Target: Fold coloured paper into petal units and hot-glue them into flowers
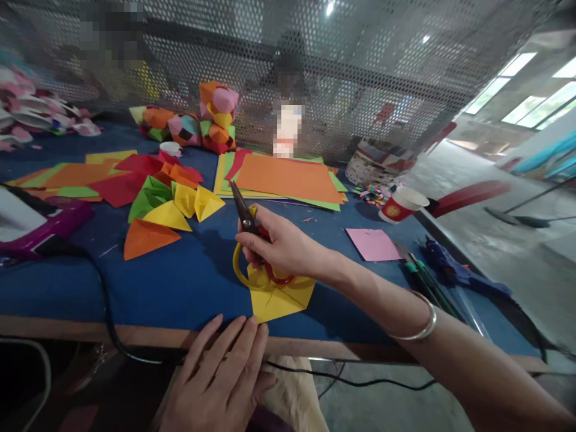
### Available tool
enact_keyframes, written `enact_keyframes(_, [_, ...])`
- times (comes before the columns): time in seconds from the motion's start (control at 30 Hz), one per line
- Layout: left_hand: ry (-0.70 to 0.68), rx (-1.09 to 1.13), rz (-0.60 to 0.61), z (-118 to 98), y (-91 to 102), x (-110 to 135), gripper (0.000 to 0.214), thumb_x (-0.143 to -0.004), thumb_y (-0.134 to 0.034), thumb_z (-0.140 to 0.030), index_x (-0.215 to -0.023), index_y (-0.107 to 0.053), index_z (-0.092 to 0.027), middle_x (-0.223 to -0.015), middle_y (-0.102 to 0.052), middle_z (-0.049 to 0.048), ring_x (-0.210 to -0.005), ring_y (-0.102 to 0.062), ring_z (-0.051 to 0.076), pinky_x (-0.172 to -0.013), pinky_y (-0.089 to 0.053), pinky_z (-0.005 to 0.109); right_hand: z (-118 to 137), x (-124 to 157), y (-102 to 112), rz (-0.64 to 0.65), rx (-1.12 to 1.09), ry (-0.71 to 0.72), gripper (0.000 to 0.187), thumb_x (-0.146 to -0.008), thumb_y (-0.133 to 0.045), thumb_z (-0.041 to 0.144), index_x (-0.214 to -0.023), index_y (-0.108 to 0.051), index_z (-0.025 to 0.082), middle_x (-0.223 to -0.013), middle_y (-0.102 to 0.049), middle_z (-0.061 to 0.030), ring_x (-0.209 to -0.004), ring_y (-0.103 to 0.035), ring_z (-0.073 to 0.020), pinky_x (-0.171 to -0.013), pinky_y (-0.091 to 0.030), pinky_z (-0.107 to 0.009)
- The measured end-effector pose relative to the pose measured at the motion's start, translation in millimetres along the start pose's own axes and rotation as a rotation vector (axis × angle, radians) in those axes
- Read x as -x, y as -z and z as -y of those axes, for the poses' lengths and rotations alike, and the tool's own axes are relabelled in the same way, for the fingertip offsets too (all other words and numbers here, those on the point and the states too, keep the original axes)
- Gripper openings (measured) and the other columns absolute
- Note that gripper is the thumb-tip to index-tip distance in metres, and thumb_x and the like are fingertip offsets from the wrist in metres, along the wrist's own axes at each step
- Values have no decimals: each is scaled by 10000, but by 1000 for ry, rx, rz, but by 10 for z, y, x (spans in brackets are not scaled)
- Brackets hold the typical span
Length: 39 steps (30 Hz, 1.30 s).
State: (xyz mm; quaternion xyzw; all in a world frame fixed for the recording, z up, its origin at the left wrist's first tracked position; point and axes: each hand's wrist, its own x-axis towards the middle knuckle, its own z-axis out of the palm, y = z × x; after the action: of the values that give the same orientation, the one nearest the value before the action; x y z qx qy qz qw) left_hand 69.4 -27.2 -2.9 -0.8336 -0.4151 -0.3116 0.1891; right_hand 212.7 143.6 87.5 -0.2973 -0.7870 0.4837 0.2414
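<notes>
My right hand (274,240) grips a pair of scissors (243,211) with yellow and red handles, their dark blades pointing up and away. Beneath that hand lies a creased yellow paper (283,300), partly hidden by the hand and the handles. At the table's front edge my left hand (225,366) rests palm down with its fingers stretched out, the fingertips at the paper's lower left corner. Folded paper pieces in green, yellow and orange (152,235) sit to the left of the scissors.
Stacked coloured sheets (288,180) lie behind the scissors. Paper balls (219,114) stand against the mesh panel. On the right are a pink sheet (372,244), a paper cup (398,205), pens (427,279) and a blue glue gun (454,267). A black cord (104,294) crosses the left side.
</notes>
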Motion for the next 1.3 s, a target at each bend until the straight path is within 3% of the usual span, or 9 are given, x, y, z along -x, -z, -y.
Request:
enact_keyframes(0.3, [12,10,-29,-11,-19,-40,326,-977,-608,-252,-1218,-698,-51,-1172,-760,113,-1130,-657,244,-1198,-332,429,-162,-236,58,-59,6,29,110,-975,-513,243,-935,-411,242,-644,-585,71,-516,-596,-112,-493,-489,-232])
enact_keyframes(0.5, [22,13,-58,0,-18,-48,303,-990,-582,-245,-1193,-708,-59,-1146,-772,105,-1110,-667,237,-1186,-346,418,-78,-227,60,-75,5,7,126,-978,-519,223,-920,-409,240,-637,-581,74,-509,-590,-101,-501,-492,-221])
enact_keyframes(0.7, [16,23,-22,11,-44,4,346,-954,-639,-230,-1254,-682,-63,-1202,-754,108,-1162,-646,246,-1208,-324,436,130,3,9,156,-86,-72,126,-1000,-501,270,-900,-437,231,-656,-617,53,-558,-616,-116,-523,-517,-232])
enact_keyframes(0.8, [20,33,-44,10,-55,10,322,-952,-639,-220,-1227,-694,-61,-1179,-760,104,-1149,-645,240,-1213,-319,432,121,63,-22,200,-75,-98,118,-995,-513,271,-910,-443,230,-661,-620,56,-567,-618,-118,-525,-512,-233])
enact_keyframes(1.07, [45,42,-53,0,-55,-31,269,-978,-599,-207,-1183,-713,-76,-1117,-776,81,-1112,-651,213,-1208,-323,402,-49,-186,85,32,12,-64,155,-980,-522,228,-873,-411,237,-657,-619,54,-544,-614,-108,-507,-501,-221])
enact_keyframes(1.3, [58,64,-79,-6,-53,-59,253,-999,-558,-204,-1147,-727,-86,-1092,-781,73,-1088,-661,203,-1189,-347,387,-119,-338,130,-30,-44,-87,138,-978,-510,207,-904,-398,237,-624,-576,81,-497,-589,-97,-470,-514,-211])
